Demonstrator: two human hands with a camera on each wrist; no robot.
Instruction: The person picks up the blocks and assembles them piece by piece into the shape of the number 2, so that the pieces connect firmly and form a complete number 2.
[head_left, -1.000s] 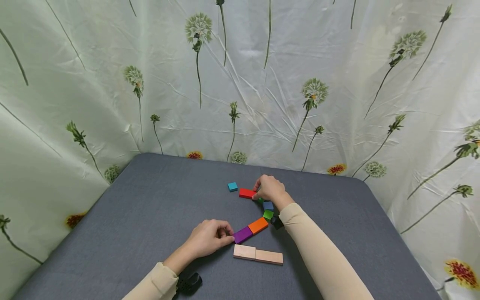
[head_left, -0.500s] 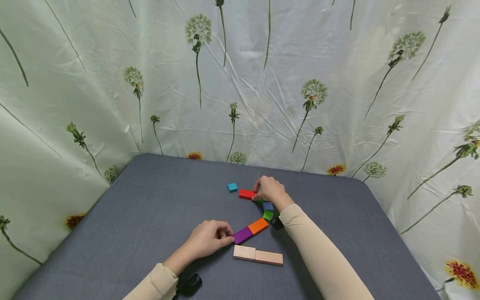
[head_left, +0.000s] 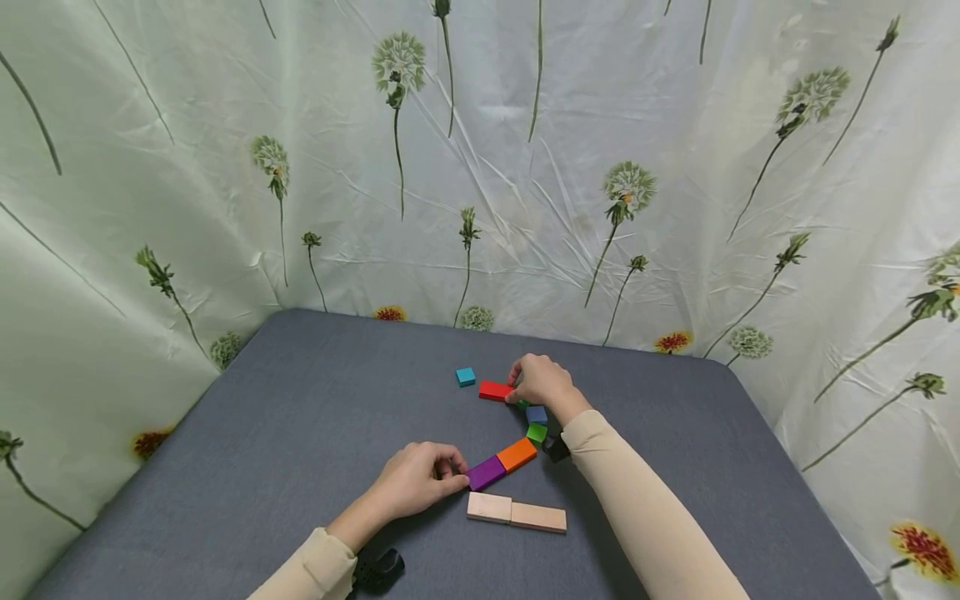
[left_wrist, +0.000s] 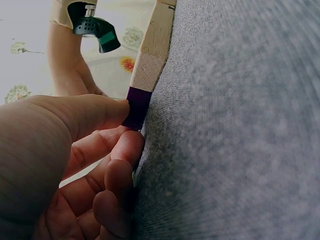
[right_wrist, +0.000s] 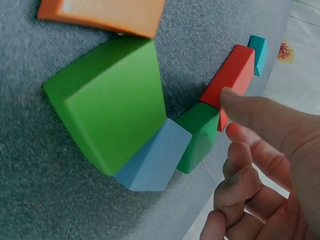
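Observation:
At the near end of a curved row of blocks, my left hand (head_left: 420, 479) pinches the end of the purple block (head_left: 487, 472) between thumb and fingers. An orange block (head_left: 517, 455) touches its other end. My right hand (head_left: 543, 383) holds the right end of the red block (head_left: 493, 391), with the thumb (right_wrist: 235, 102) on its edge in the right wrist view. Between orange and red come a light green block (right_wrist: 117, 110), a blue block (right_wrist: 155, 157) and a dark green block (right_wrist: 199, 132). In the head view my right hand mostly hides the dark green one.
Left of the red block lies a small teal block (head_left: 466, 377), with a narrow gap. Two plain wooden blocks (head_left: 489, 507) lie end to end in front of the purple block. All rest on a grey cloth-covered table (head_left: 300, 417), with a flowered curtain (head_left: 337, 167) behind.

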